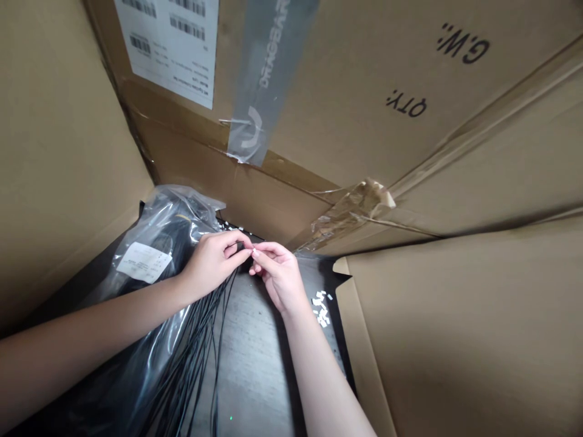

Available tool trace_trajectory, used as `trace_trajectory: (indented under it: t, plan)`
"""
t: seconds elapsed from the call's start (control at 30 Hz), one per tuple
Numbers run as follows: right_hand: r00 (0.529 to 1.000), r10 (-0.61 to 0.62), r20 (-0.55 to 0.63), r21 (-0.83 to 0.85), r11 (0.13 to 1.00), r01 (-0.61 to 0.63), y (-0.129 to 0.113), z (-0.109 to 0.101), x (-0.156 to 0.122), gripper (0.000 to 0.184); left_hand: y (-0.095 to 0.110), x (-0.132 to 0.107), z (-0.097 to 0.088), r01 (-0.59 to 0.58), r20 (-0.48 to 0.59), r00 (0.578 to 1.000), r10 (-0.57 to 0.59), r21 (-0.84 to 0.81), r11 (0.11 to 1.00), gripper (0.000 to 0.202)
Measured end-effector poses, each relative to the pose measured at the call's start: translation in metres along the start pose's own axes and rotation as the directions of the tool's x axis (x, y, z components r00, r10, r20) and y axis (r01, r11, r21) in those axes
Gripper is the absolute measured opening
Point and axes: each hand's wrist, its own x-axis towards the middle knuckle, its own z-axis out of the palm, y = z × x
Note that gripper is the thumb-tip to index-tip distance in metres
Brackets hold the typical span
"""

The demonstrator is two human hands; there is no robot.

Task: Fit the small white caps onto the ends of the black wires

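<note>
While my left hand (pixel 212 261) pinches a bundle of thin black cables (pixel 213 328), my right hand (pixel 280 276) pinches a tiny white piece (pixel 254 254) right against their ends!

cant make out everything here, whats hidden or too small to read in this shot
All in the head view:
- The small white piece pinched by the right hand: mostly hidden by the fingers and too small to identify.
- Ends of the black cables: hidden inside the left hand; the lower lengths are cut off by the bottom edge.
- Paper label on the plastic bag: print too small and blurred to read.
- White bits: too small to identify.
</note>
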Motion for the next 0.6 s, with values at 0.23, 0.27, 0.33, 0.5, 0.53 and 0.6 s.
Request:
trace_trajectory:
  t: [0.23, 0.27, 0.33, 0.5, 0.53, 0.6]
  plan:
    - [1.000, 0.014, -0.008, 0.025, 1.000, -0.014, -0.0008, 0.0012, -0.0004, 0.021, -0.0009, 0.0003, 0.0000, -0.027, -0.008, 1.000, 0.027, -0.004, 1.000, 0.009]
    - [1.000, 0.016, -0.007, 0.027, 1.000, -0.016, -0.0007, 0.0011, -0.0003, 0.021, -0.0013, 0.0002, 0.0002, -0.026, -0.004, 1.000, 0.026, -0.006, 1.000, 0.009]
    - [1.000, 0.018, -0.008, 0.024, 1.000, -0.018, -0.0002, 0.0009, -0.0001, 0.021, -0.0017, -0.0001, 0.0005, -0.022, -0.002, 1.000, 0.022, -0.011, 1.000, 0.009]
    - [1.000, 0.005, -0.014, 0.026, 1.000, -0.005, 0.0001, 0.0011, 0.0004, 0.021, -0.0017, -0.0006, 0.0015, -0.008, -0.018, 1.000, 0.008, -0.012, 1.000, 0.009]
    - [1.000, 0.004, -0.015, 0.026, 1.000, -0.004, -0.0001, 0.0013, 0.0005, 0.021, -0.0020, -0.0008, 0.0017, -0.005, -0.015, 1.000, 0.005, -0.012, 1.000, 0.010]
    - [1.000, 0.006, -0.019, 0.020, 1.000, -0.006, -0.0005, 0.0015, 0.0006, 0.021, -0.0030, -0.0012, 0.0021, 0.000, -0.005, 1.000, 0.000, -0.013, 1.000, 0.010]
